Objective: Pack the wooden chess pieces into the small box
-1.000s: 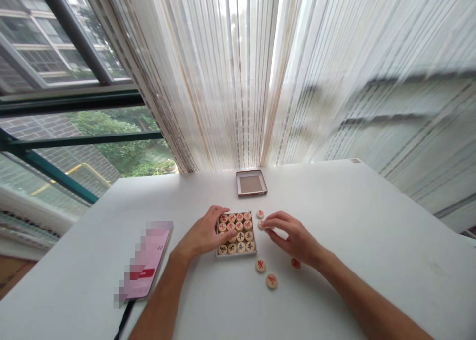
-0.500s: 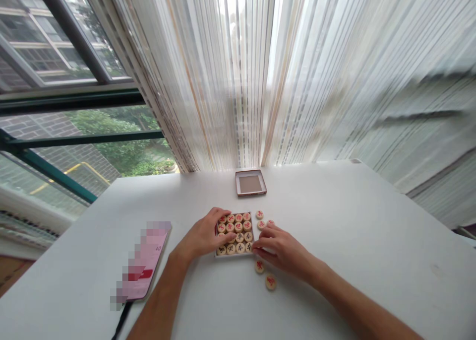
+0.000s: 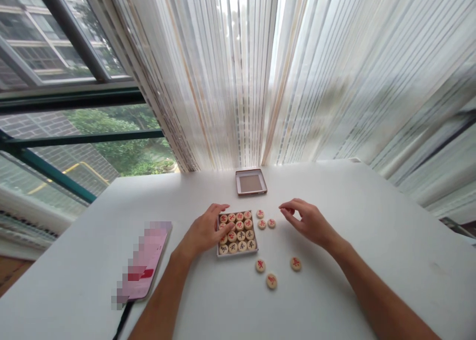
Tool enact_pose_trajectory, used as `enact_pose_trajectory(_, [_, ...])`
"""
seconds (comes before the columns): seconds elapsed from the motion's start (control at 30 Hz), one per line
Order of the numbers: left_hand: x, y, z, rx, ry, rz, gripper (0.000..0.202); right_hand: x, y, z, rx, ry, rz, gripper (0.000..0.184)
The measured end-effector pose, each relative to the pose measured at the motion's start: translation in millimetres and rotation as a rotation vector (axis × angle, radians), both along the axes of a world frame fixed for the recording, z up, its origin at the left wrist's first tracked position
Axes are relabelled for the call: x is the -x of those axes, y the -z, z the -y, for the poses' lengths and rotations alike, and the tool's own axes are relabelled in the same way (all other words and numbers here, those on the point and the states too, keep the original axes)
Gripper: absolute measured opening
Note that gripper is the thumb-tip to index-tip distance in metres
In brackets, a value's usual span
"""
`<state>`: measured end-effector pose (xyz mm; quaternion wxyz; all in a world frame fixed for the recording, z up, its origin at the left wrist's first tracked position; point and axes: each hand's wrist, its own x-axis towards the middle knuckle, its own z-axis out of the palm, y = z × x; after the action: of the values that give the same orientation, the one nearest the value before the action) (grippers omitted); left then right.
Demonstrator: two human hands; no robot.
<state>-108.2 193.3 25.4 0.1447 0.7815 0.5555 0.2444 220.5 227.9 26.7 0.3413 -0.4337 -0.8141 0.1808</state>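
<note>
A small square box (image 3: pixel 254 251) on the white table holds several round wooden chess pieces (image 3: pixel 240 236) marked in red or black. My left hand (image 3: pixel 206 232) rests on the box's left side, fingers curled over the pieces there. My right hand (image 3: pixel 308 222) hovers right of the box, thumb and fingers pinched on what looks like a red-marked piece. Three loose pieces (image 3: pixel 262 224) lie just beside the box's upper right corner. Three more loose pieces (image 3: pixel 271 281) lie in front of the box, nearer to me.
The box's lid (image 3: pixel 251 182) lies open side up at the far table edge by the striped curtain (image 3: pixel 260 82). A phone (image 3: pixel 143 260) with a cable lies to the left. A window is at the far left.
My right hand left a piece beside the box's upper right corner, dipped to the box's lower right, then lifted away to the right in a pinch. My left hand stayed on the box.
</note>
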Motion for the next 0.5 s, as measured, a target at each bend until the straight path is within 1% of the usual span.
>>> enact_pose_trajectory(0.07, [-1.2,-2.0,0.2,-0.075,-0.049,0.015,0.040,-7.4,-2.3,-3.6,0.060,-0.002,0.021,0.018])
enact_pose_trajectory(0.13, [-3.0,-5.2,1.3,-0.150,-0.070,0.033,0.031,-11.2,-6.0,-2.9,0.188,-0.051,0.057,0.019])
enact_pose_trajectory(0.23, [-5.9,-8.6,3.4,-0.205,-0.051,0.044,0.021,-8.0,-14.2,5.9,0.416,-0.170,0.108,0.018])
enact_pose_trajectory(0.3, [-7.1,-8.4,3.8,-0.212,-0.034,0.046,0.018,0.5,-19.1,16.0,0.493,-0.275,0.103,0.017])
enact_pose_trajectory(0.37, [-7.5,-6.8,3.3,-0.223,-0.031,0.054,0.017,12.4,-22.0,28.3,0.500,-0.380,0.096,0.018])
enact_pose_trajectory(0.43, [-6.9,-5.2,2.6,-0.245,-0.048,0.070,0.018,23.9,-22.3,40.9,0.454,-0.453,0.146,0.017])
enact_pose_trajectory(0.47, [-6.4,-4.8,2.3,-0.257,-0.059,0.079,0.019,28.6,-21.6,46.6,0.435,-0.470,0.184,0.019])
enact_pose_trajectory(0.5, [-5.7,-4.7,2.1,-0.268,-0.068,0.086,0.019,32.2,-20.5,51.6,0.423,-0.464,0.220,0.024])
